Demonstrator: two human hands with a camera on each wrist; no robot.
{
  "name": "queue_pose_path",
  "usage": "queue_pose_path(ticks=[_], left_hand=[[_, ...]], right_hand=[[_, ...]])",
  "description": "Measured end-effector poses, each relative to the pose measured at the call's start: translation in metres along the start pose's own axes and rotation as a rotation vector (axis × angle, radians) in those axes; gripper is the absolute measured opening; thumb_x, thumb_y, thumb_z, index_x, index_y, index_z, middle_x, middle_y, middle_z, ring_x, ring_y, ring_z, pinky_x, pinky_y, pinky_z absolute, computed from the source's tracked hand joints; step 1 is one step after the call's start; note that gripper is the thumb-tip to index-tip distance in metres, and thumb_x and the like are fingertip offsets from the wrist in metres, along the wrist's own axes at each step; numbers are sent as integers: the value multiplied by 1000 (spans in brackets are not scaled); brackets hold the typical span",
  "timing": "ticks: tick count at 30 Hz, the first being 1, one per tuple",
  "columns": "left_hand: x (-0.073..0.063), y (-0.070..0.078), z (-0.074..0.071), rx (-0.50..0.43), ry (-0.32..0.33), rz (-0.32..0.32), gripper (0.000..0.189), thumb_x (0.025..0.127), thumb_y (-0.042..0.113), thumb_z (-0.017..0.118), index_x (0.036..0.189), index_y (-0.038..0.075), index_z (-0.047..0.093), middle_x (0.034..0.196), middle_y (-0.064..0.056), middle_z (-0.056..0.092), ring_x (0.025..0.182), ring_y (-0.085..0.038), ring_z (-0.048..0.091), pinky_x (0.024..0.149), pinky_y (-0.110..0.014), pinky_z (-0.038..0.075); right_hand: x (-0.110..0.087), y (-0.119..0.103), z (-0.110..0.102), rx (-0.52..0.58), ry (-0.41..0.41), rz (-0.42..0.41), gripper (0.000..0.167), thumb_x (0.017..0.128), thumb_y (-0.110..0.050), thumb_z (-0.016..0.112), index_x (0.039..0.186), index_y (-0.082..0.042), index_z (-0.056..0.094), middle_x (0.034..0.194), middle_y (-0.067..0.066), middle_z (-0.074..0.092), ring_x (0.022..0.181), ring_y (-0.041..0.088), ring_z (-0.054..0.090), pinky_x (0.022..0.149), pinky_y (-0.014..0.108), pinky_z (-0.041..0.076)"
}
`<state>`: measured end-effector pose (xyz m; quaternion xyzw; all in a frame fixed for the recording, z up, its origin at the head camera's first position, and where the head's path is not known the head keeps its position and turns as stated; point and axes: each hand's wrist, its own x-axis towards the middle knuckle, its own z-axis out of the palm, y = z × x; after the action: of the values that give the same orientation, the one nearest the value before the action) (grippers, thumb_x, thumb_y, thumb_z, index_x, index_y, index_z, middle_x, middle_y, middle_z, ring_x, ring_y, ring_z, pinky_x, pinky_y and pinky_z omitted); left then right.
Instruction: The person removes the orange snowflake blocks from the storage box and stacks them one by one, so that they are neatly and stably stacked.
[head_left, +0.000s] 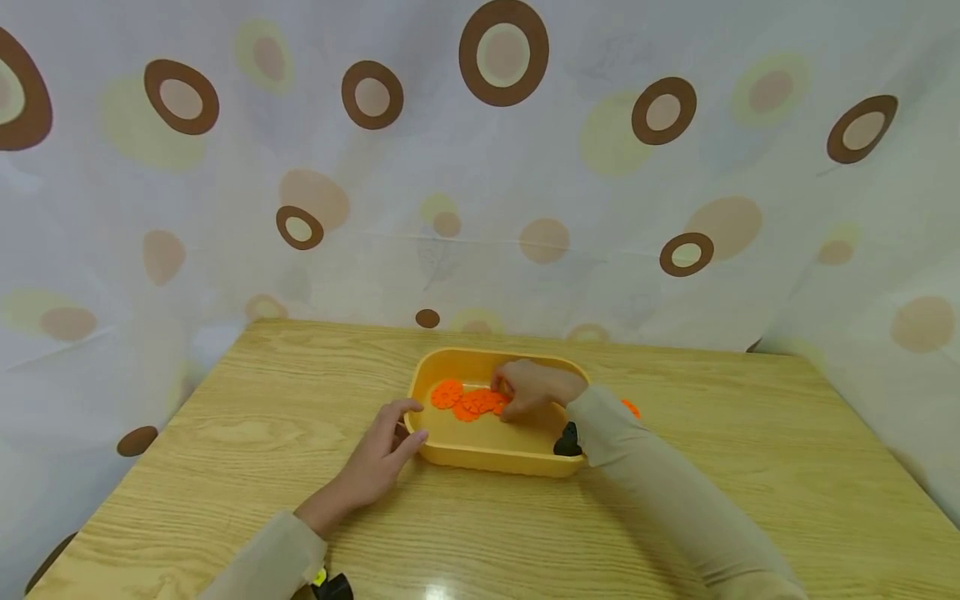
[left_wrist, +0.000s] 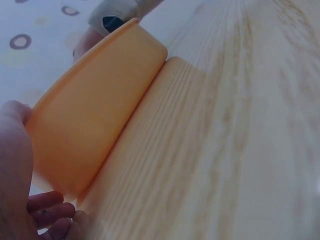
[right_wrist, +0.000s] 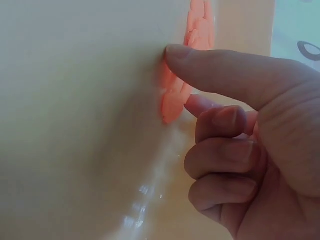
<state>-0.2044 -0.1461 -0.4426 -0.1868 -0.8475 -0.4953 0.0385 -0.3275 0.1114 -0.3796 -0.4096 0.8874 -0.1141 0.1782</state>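
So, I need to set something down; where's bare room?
Bare table lies left of the yellow tray, beyond the left hand, and from the orange piece by the right sleeve to the table's right edge. Crowded: the tray's middle, where the right hand touches the orange discs.

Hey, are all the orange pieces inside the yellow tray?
No, one orange piece shows outside the yellow tray, beside the right sleeve.

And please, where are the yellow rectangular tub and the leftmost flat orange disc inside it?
Yellow rectangular tub (head_left: 495, 462): head view, on its near outer wall.
Leftmost flat orange disc (head_left: 447, 393): head view, on its middle.
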Motion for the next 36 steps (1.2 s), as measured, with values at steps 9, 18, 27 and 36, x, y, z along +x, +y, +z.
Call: queue_pose_path(ticks=[9, 18, 27, 36], left_hand=[[-1, 5, -2, -7, -13, 2, 34, 101, 20, 50, 131, 6, 43, 112, -16, 48, 83, -15, 49, 73, -24, 46], [-1, 5, -1, -9, -12, 7, 34, 101, 20, 51, 130, 6, 44, 112, -15, 48, 83, -15, 49, 73, -24, 46], [0, 2, -1, -12, -4, -3, 34, 100, 17, 52, 131, 6, 43, 112, -15, 48, 82, -15, 48, 71, -24, 44], [1, 1, -1, -6, -7, -10, 35, 100, 18, 52, 132, 6, 43, 112, -14, 48, 83, -16, 47, 72, -24, 44]], right_hand=[[1, -1, 2, -4, 35, -6, 29, 83, -12, 72, 106, 0, 59, 93, 7, 59, 75, 12, 46, 71, 24, 42], [-1, 1, 2, -13, 35, -13, 39, 84, -12, 72, 115, 2, 55, 93, 9, 58, 74, 13, 44, 69, 24, 39], [2, 0, 1, -24, 12, -9, 36, 84, -15, 72, 113, 2, 58, 99, 10, 60, 79, 15, 50, 73, 26, 44], [4, 2, 4, 6, -12, 64, 32, 83, -23, 74, 100, -3, 58, 87, 4, 57, 73, 13, 46, 69, 22, 40]])
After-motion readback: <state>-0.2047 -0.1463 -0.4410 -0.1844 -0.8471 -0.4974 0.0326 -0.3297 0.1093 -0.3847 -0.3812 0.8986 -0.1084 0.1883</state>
